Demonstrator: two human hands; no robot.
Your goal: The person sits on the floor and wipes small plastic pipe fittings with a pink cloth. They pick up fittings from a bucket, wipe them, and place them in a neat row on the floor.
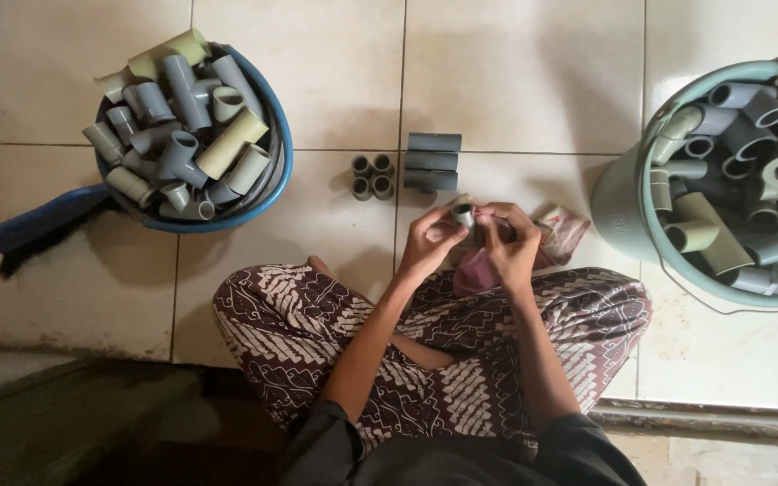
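- Head view: I see my left hand (427, 243) and right hand (508, 245) both pinching a small grey pipe fitting (465, 215) above my lap.
- Grey fittings (407, 166) lie on the tile beyond.

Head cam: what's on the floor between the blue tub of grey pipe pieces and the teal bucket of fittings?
Head view: four short grey couplings clustered, then three stacked grey pipe sleeves, on bare cream floor tile between the blue tub and the teal bucket.

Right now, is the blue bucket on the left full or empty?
Full. The blue bucket is heaped with grey and beige pipe fittings that rise past its rim. It stands upright on the tiled floor.
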